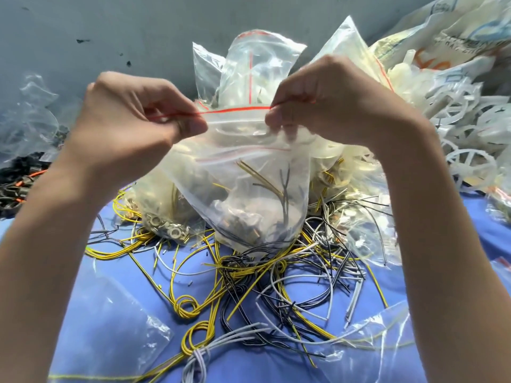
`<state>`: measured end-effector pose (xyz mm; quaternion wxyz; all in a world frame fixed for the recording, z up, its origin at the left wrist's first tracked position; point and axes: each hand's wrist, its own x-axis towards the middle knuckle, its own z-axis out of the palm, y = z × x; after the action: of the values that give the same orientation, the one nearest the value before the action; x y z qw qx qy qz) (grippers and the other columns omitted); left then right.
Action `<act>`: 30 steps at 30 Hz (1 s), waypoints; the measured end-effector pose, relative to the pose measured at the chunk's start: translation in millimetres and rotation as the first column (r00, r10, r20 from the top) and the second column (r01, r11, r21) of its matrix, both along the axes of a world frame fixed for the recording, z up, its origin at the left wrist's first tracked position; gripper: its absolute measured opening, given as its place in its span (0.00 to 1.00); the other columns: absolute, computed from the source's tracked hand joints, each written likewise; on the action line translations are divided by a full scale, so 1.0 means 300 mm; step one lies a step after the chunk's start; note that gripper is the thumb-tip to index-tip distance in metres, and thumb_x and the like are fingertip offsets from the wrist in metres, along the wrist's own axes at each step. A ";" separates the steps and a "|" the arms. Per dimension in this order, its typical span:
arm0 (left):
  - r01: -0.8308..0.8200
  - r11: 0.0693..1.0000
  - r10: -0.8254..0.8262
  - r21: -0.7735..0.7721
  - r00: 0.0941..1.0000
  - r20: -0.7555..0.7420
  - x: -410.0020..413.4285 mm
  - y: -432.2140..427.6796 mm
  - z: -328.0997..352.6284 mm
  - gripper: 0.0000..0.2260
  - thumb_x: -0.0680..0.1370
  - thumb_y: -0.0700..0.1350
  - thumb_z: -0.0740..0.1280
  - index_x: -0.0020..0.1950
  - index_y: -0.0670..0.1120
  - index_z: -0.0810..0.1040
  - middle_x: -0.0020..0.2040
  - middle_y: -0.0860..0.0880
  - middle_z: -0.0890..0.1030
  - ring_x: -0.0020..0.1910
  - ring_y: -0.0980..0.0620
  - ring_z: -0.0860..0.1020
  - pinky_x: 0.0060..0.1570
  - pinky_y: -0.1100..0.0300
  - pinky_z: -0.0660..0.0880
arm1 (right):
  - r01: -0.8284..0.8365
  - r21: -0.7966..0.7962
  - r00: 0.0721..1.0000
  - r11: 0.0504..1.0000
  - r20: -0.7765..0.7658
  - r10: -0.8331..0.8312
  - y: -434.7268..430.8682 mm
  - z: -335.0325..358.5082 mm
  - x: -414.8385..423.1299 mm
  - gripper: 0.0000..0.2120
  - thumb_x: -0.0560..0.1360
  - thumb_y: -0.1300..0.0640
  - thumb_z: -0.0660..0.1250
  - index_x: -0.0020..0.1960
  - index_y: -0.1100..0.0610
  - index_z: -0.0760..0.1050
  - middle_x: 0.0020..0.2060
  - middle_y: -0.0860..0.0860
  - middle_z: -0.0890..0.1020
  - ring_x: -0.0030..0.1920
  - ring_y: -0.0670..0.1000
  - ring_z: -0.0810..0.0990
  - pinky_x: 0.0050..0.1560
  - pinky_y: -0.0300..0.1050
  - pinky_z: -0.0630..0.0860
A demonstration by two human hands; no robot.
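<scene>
I hold a clear zip bag with a red strip along its top, raised above the table. My left hand pinches the left end of the zip edge. My right hand pinches the right end of the same edge. Inside the bag lie yellow and dark wire pieces and small metal parts at the bottom. The bag's mouth runs level between my two hands.
Loose yellow, black and white wires tangle on the blue cloth below. A small bag of metal nuts lies left of centre. More clear bags stand behind, white plastic wheels pile at the right, black parts at the left.
</scene>
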<state>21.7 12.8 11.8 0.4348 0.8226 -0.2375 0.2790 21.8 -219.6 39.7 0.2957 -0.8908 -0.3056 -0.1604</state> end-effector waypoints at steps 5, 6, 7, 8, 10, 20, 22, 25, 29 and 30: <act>0.167 0.965 -0.219 -0.202 0.938 -0.269 0.037 0.028 -0.037 0.27 0.56 0.67 0.76 0.44 0.51 0.77 0.34 0.58 0.82 0.34 0.62 0.77 0.37 0.69 0.73 | -0.003 0.249 0.999 0.969 0.036 -0.007 -0.058 -0.006 0.033 0.08 0.75 0.60 0.66 0.37 0.54 0.77 0.24 0.44 0.74 0.26 0.41 0.70 0.33 0.33 0.67; 0.243 0.945 -0.309 -0.219 0.883 -0.354 0.045 0.029 -0.056 0.34 0.52 0.69 0.76 0.48 0.50 0.76 0.39 0.57 0.84 0.40 0.60 0.80 0.43 0.68 0.75 | -0.009 0.339 0.999 0.941 0.032 -0.001 -0.066 -0.010 0.037 0.10 0.76 0.61 0.65 0.37 0.54 0.76 0.23 0.44 0.73 0.26 0.42 0.70 0.33 0.35 0.69; 0.311 0.922 -0.383 -0.231 0.823 -0.420 0.043 0.015 -0.076 0.38 0.51 0.69 0.76 0.52 0.49 0.75 0.45 0.55 0.85 0.47 0.58 0.81 0.48 0.67 0.76 | -0.034 0.409 0.999 0.912 0.018 0.029 -0.064 -0.013 0.037 0.11 0.77 0.63 0.63 0.36 0.54 0.74 0.22 0.43 0.73 0.25 0.42 0.69 0.33 0.35 0.71; 0.360 0.908 -0.420 -0.216 0.780 -0.465 0.042 -0.004 -0.098 0.39 0.52 0.69 0.77 0.55 0.48 0.75 0.48 0.55 0.85 0.51 0.58 0.81 0.51 0.67 0.76 | -0.080 0.466 0.996 0.881 -0.001 0.092 -0.051 -0.015 0.034 0.12 0.78 0.63 0.61 0.36 0.54 0.73 0.22 0.43 0.72 0.24 0.42 0.68 0.33 0.34 0.72; 0.380 0.910 -0.411 -0.167 0.766 -0.494 0.035 -0.062 -0.140 0.31 0.61 0.62 0.76 0.58 0.46 0.79 0.43 0.60 0.84 0.45 0.64 0.81 0.43 0.74 0.73 | -0.175 0.549 0.971 0.818 -0.041 0.235 -0.019 -0.018 0.024 0.11 0.78 0.62 0.59 0.37 0.56 0.71 0.22 0.43 0.72 0.22 0.42 0.69 0.34 0.36 0.75; -0.145 0.890 -0.066 -0.432 0.897 -0.438 0.025 -0.188 -0.164 0.19 0.77 0.45 0.68 0.26 0.45 0.79 0.22 0.53 0.74 0.21 0.57 0.69 0.25 0.66 0.65 | 0.160 0.032 0.987 0.987 0.023 -0.161 -0.012 0.036 -0.018 0.32 0.72 0.40 0.67 0.74 0.42 0.60 0.73 0.54 0.57 0.72 0.52 0.60 0.69 0.42 0.60; -0.216 0.762 -0.135 -0.610 0.869 -0.476 0.026 -0.183 -0.137 0.16 0.79 0.41 0.65 0.30 0.44 0.78 0.22 0.53 0.76 0.20 0.58 0.73 0.23 0.68 0.68 | 0.015 -0.307 0.996 0.952 -0.081 -0.042 0.029 0.034 -0.067 0.39 0.64 0.29 0.66 0.72 0.32 0.56 0.77 0.47 0.38 0.77 0.52 0.46 0.73 0.48 0.50; 0.011 0.463 -0.807 -0.886 0.418 -0.416 -0.010 -0.131 -0.056 0.19 0.83 0.44 0.55 0.48 0.30 0.77 0.37 0.38 0.83 0.31 0.47 0.83 0.28 0.60 0.78 | -0.060 -0.485 0.983 0.872 -0.180 -0.033 0.104 -0.011 -0.082 0.45 0.61 0.36 0.75 0.72 0.32 0.56 0.77 0.48 0.37 0.77 0.52 0.45 0.74 0.46 0.50; 0.041 0.399 -0.819 -0.916 0.466 -0.336 -0.013 -0.052 0.055 0.17 0.78 0.40 0.55 0.57 0.34 0.78 0.44 0.40 0.84 0.39 0.51 0.83 0.33 0.62 0.79 | -0.144 -0.142 0.989 0.979 -0.011 0.144 0.075 0.025 -0.063 0.34 0.65 0.60 0.77 0.68 0.51 0.71 0.69 0.57 0.68 0.68 0.49 0.66 0.63 0.33 0.62; 0.067 0.432 -0.773 -0.899 0.540 -0.332 -0.010 -0.033 0.067 0.21 0.73 0.42 0.58 0.64 0.37 0.73 0.50 0.41 0.83 0.45 0.53 0.82 0.32 0.65 0.78 | -0.168 -0.027 0.985 0.985 0.028 0.169 0.045 0.032 -0.055 0.32 0.66 0.62 0.77 0.67 0.54 0.71 0.66 0.56 0.72 0.66 0.49 0.69 0.65 0.34 0.65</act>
<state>18.7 2.9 31.9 0.8702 0.4631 -0.1126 -0.1246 5.3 -206.2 49.4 0.2925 -0.8627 -0.3864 -0.1445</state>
